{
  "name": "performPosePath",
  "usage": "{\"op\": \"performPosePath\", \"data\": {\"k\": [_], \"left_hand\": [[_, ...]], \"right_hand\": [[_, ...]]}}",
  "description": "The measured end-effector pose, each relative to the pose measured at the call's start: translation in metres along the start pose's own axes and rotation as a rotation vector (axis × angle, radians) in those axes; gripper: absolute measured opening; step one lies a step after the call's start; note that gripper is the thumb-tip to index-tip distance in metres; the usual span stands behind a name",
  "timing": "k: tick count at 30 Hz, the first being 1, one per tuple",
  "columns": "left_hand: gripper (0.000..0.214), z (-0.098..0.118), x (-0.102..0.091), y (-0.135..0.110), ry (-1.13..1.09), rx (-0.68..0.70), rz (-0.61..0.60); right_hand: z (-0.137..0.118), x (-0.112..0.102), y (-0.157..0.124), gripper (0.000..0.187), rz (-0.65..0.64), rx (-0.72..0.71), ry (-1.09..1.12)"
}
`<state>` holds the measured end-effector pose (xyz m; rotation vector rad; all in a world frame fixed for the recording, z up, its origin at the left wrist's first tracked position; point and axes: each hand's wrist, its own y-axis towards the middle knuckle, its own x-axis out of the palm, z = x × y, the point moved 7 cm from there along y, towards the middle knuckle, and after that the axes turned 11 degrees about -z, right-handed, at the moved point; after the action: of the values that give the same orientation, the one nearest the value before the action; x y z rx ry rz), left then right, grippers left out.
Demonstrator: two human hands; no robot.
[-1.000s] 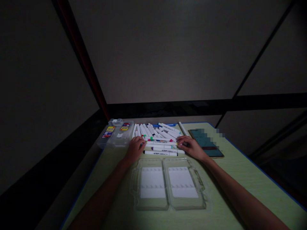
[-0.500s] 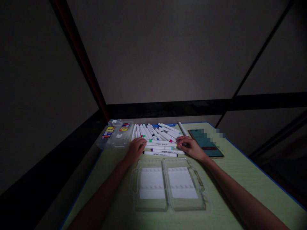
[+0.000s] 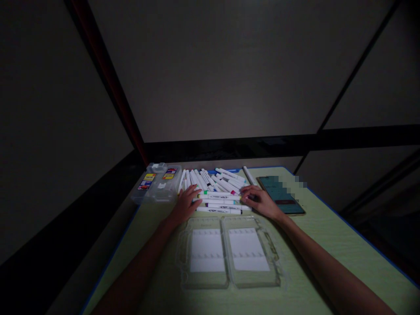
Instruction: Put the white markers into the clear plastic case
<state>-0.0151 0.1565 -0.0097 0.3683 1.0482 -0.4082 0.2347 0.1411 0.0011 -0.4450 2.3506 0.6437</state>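
My left hand (image 3: 187,204) rests at the left ends of several white markers, its fingers apart and the thumb stretched toward them. Across the table, my right hand (image 3: 259,201) has curled fingers, closed at the yellow-tipped right end of a white marker (image 3: 219,197). Below that marker lie more in a row, the nearest being a marker with a black end (image 3: 219,210). Behind my hands is a loose pile of white markers (image 3: 203,179) with coloured ends. In front of me lies an opened clear plastic case (image 3: 226,280) with white paper inserts in both halves.
At the back left stands a closed translucent case (image 3: 157,188) with yellow labels. A phone (image 3: 282,194) lies to the right of my right hand, and a white stick-like item (image 3: 250,176) sits behind it. The green table (image 3: 328,262) has a blue edge; a wall panel rises behind.
My left hand's fingers have spread, and a yellow left end now shows on the upper marker. That row has shifted very slightly left. My right hand stays almost in place.
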Motion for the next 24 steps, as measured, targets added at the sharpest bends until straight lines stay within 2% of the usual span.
{"op": "performPosePath", "data": {"k": [4, 6, 10, 14, 19, 24], "left_hand": [[0.036, 0.007, -0.011, -0.003, -0.057, 0.108, 0.131], [0.027, 0.011, -0.018, -0.006, -0.103, 0.172, 0.191], [0.005, 0.017, -0.014, -0.007, -0.176, 0.261, 0.089], [0.009, 0.018, -0.008, -0.006, -0.127, 0.283, 0.012], [0.012, 0.018, -0.005, -0.005, -0.1, 0.256, -0.004], [0.008, 0.013, -0.013, -0.002, -0.277, 0.209, 0.03]], "right_hand": [[-0.003, 0.001, -0.001, 0.018, -0.02, -0.013, -0.028], [-0.003, 0.001, -0.002, 0.021, -0.026, -0.017, -0.055], [-0.005, 0.002, -0.004, 0.021, -0.048, -0.027, -0.118], [-0.006, 0.004, -0.005, 0.02, -0.066, -0.034, -0.177], [-0.003, 0.003, -0.004, 0.02, -0.046, -0.023, -0.227], [-0.002, 0.003, -0.005, 0.019, -0.047, -0.033, -0.26]]}}
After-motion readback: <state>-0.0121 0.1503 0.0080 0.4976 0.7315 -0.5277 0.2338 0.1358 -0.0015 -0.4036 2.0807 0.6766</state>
